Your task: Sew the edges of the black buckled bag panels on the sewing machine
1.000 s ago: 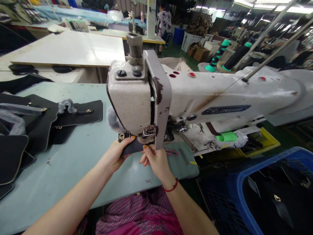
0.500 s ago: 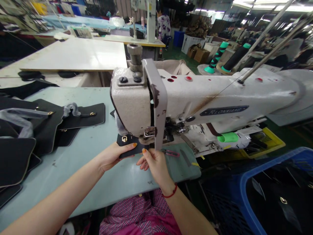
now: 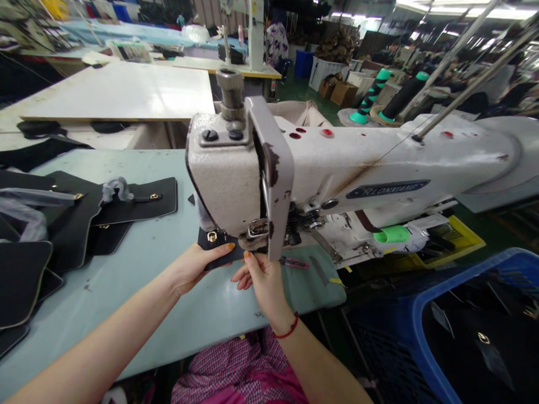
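Left hand [image 3: 197, 268] and right hand [image 3: 261, 280] pinch the black piece [image 3: 217, 246] by its near edge, seemingly under the sewing machine [image 3: 337, 163]; open table [image 3: 138, 264] lies leftward.

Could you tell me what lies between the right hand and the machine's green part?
Pink snips and a grey strip lie on the table beside the right hand, in the head view.

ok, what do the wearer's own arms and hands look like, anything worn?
No sleeves or gloves in view; left hand and right hand both have orange-painted nails. A red cord bracelet sits on the right wrist. No rings or watch visible.
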Demonstrator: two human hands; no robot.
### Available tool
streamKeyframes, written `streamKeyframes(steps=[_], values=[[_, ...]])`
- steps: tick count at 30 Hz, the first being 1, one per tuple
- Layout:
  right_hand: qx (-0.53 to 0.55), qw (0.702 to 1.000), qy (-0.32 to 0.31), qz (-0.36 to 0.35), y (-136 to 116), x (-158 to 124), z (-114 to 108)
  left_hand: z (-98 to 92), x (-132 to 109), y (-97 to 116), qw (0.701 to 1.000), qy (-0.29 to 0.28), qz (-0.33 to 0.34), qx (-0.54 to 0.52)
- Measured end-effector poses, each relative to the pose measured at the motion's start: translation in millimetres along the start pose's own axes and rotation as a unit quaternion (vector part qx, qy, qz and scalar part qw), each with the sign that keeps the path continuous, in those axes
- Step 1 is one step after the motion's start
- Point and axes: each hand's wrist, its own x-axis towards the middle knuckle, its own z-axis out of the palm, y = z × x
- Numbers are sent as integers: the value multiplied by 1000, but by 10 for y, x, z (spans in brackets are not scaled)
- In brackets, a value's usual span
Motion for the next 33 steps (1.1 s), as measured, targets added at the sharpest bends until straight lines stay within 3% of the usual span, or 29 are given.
streamKeyframes(steps=[12, 18, 27, 33], values=[[36, 998, 41, 0, 45, 56, 189, -109, 119, -28, 999, -6, 43, 29], [61, 996, 63, 6, 42, 77, 255, -61, 76, -7, 999, 9, 38, 17], [63, 996, 66, -12, -41, 54, 242, 78, -54, -176, 991, 89, 54, -80], [61, 997, 53, -16, -30, 52, 190, 308, -193, -290, 973, 154, 73, -153]])
